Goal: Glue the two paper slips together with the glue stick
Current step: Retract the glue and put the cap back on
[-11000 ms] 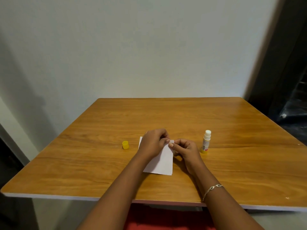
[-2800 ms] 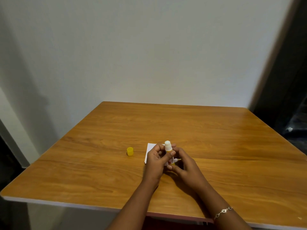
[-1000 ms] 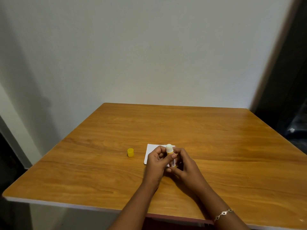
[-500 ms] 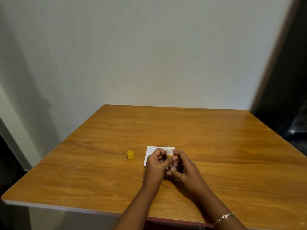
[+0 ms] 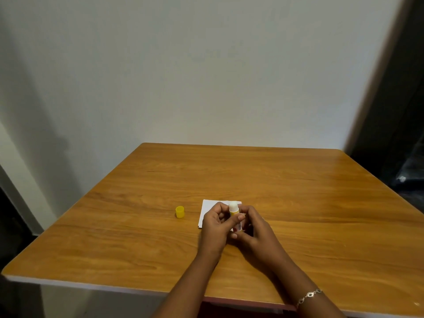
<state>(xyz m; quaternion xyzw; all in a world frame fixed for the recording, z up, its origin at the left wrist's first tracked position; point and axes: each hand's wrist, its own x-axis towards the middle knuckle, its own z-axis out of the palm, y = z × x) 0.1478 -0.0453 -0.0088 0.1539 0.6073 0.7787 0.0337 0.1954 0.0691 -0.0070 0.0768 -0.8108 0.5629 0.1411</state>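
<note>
Desk (image 5: pixel 321 226) carries everything. Paper slips (image 5: pixel 210 210) lie stacked flat beneath and beyond both hands, released since the pressing. Left hand (image 5: pixel 218 228) pinches the glue stick (image 5: pixel 234 208) upright by its barrel; right hand (image 5: pixel 257 232) curls round its base. I note the white tip sits lower than seconds ago: retraction, I judge. Yellow cap (image 5: pixel 179 212) stands well left of the left hand, not yet refitted.

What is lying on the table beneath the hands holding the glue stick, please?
White paper lies flat on the table, its far left corner showing. The left hand, right hand and glue stick cover the rest, so one slip or two cannot be told.
</note>
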